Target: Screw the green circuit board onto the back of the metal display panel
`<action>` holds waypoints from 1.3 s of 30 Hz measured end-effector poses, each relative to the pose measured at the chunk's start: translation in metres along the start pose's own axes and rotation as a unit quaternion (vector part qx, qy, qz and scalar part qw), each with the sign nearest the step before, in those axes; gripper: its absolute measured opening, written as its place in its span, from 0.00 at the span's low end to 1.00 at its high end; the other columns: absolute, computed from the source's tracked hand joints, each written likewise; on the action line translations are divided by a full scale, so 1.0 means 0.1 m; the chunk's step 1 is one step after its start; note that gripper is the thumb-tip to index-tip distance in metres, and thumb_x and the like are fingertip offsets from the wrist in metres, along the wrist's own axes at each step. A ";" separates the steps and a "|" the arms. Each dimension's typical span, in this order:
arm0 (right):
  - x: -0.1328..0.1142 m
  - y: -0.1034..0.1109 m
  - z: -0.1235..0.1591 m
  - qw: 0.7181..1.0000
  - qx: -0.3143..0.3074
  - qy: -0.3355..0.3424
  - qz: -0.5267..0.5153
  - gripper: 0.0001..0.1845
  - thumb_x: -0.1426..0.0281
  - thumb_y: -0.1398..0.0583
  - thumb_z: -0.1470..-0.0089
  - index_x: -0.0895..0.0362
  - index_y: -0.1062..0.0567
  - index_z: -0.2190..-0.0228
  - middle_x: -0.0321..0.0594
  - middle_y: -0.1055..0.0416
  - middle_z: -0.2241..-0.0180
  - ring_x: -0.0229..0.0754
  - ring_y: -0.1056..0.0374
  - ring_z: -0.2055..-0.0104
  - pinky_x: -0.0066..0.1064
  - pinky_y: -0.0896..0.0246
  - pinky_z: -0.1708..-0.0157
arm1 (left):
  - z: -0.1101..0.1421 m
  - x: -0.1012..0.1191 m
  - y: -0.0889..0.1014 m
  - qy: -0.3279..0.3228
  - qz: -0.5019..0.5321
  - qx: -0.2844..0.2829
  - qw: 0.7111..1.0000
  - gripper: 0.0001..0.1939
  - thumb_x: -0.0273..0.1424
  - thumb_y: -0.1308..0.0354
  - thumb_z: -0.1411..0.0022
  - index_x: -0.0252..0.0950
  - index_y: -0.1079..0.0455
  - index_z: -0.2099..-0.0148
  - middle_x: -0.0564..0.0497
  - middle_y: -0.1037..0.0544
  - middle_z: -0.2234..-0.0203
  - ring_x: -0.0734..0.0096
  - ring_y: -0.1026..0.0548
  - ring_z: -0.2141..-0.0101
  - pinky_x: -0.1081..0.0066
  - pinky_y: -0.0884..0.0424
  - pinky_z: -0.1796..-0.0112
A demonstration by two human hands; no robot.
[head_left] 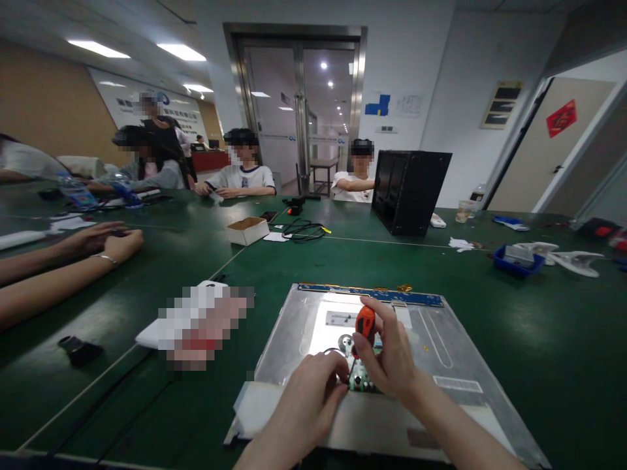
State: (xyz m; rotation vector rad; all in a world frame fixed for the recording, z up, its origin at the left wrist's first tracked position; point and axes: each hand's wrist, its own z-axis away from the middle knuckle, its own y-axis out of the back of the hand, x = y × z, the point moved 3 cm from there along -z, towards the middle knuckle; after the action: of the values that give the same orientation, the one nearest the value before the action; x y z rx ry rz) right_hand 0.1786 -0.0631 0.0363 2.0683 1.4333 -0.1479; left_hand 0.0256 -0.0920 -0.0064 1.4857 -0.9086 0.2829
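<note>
My right hand [392, 352] is closed around the orange and black handle of a screwdriver [365, 321], held upright with its shaft pointing down. Under it, a small green circuit board [363, 382] lies on a flat metal display panel [294, 356], which has a blue circuit strip [353, 292] along its far edge. My left hand [313, 391] is closed, its thumb and fingertips pinched at the board's left edge near the screwdriver shaft. What sits between those fingertips is hidden. A dark wire curves just above them.
Left of the panel lies a white object [161, 329], partly blurred out. Farther back are an open cardboard box [247, 230], a coiled black cable [304, 230], a black case [411, 192] and a blue tray [518, 262]. Another person's hands [115, 243] are at left; several people sit around the table.
</note>
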 end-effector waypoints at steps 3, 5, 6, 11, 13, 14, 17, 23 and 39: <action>-0.01 0.01 -0.01 1.000 0.002 0.008 0.001 0.26 0.71 0.46 0.39 0.51 0.46 0.41 0.28 0.37 0.78 0.37 0.41 0.82 0.29 0.47 0.80 | 0.00 0.00 0.00 0.000 0.004 0.001 1.000 0.08 0.21 0.46 0.43 0.37 0.30 0.63 0.50 0.23 0.68 0.63 0.28 0.66 0.68 0.38 0.64; -0.02 0.02 -0.01 1.000 0.009 0.007 -0.004 0.26 0.71 0.46 0.40 0.51 0.45 0.41 0.29 0.36 0.77 0.36 0.41 0.82 0.29 0.45 0.79 | 0.00 0.00 0.01 -0.001 0.004 0.001 1.000 0.08 0.21 0.46 0.43 0.37 0.30 0.63 0.50 0.23 0.68 0.63 0.28 0.65 0.68 0.38 0.64; -0.02 0.03 -0.02 1.000 0.012 0.006 -0.005 0.26 0.71 0.46 0.40 0.51 0.45 0.42 0.29 0.36 0.77 0.36 0.41 0.82 0.29 0.44 0.79 | 0.01 0.01 0.01 -0.001 0.003 0.000 1.000 0.08 0.21 0.46 0.43 0.37 0.30 0.63 0.50 0.23 0.68 0.63 0.28 0.65 0.68 0.38 0.64; -0.02 0.04 -0.03 1.000 0.014 0.001 0.006 0.24 0.69 0.46 0.39 0.52 0.43 0.42 0.29 0.38 0.78 0.37 0.42 0.81 0.30 0.45 0.80 | 0.01 0.01 0.01 -0.003 0.001 -0.003 1.000 0.07 0.21 0.47 0.43 0.37 0.31 0.64 0.50 0.23 0.69 0.63 0.28 0.66 0.68 0.38 0.65; -0.01 0.03 -0.03 1.000 0.012 -0.002 0.001 0.25 0.69 0.46 0.39 0.51 0.43 0.42 0.29 0.38 0.78 0.37 0.42 0.81 0.29 0.46 0.80 | 0.00 0.01 0.01 -0.006 0.001 -0.001 1.000 0.07 0.21 0.46 0.43 0.37 0.31 0.64 0.50 0.24 0.69 0.63 0.28 0.66 0.68 0.38 0.65; -0.01 0.02 -0.02 1.000 0.010 -0.003 -0.002 0.25 0.70 0.46 0.39 0.51 0.44 0.41 0.28 0.38 0.78 0.37 0.43 0.81 0.29 0.47 0.80 | 0.00 0.01 0.01 -0.007 0.001 -0.001 1.000 0.07 0.21 0.46 0.43 0.37 0.31 0.64 0.50 0.24 0.69 0.63 0.28 0.66 0.68 0.38 0.65; 0.00 0.01 -0.02 1.000 0.007 -0.006 -0.008 0.26 0.70 0.45 0.40 0.50 0.44 0.41 0.27 0.39 0.79 0.36 0.44 0.82 0.29 0.48 0.80 | -0.01 0.01 0.01 -0.007 0.002 -0.002 1.000 0.07 0.21 0.46 0.43 0.37 0.31 0.64 0.50 0.24 0.68 0.63 0.29 0.66 0.68 0.38 0.65; -0.01 0.01 -0.02 1.000 0.000 -0.001 -0.011 0.27 0.71 0.46 0.39 0.50 0.45 0.41 0.28 0.39 0.78 0.37 0.43 0.81 0.29 0.48 0.80 | 0.00 0.00 0.01 -0.005 0.005 -0.005 1.000 0.07 0.21 0.46 0.42 0.37 0.31 0.63 0.50 0.24 0.68 0.63 0.29 0.66 0.68 0.39 0.65; -0.02 0.02 -0.04 0.999 0.011 0.039 0.002 0.23 0.71 0.48 0.37 0.56 0.44 0.42 0.27 0.42 0.78 0.34 0.45 0.82 0.27 0.51 0.82 | 0.00 0.00 0.00 -0.008 0.012 -0.010 1.000 0.07 0.21 0.46 0.43 0.37 0.31 0.63 0.50 0.24 0.68 0.63 0.29 0.66 0.67 0.39 0.64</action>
State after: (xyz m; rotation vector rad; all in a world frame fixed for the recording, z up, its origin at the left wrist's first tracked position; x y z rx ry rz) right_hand 0.1780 -0.0633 0.0411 2.1157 1.4801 -0.0827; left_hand 0.0259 -0.0916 -0.0067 1.4616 -0.9399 0.2792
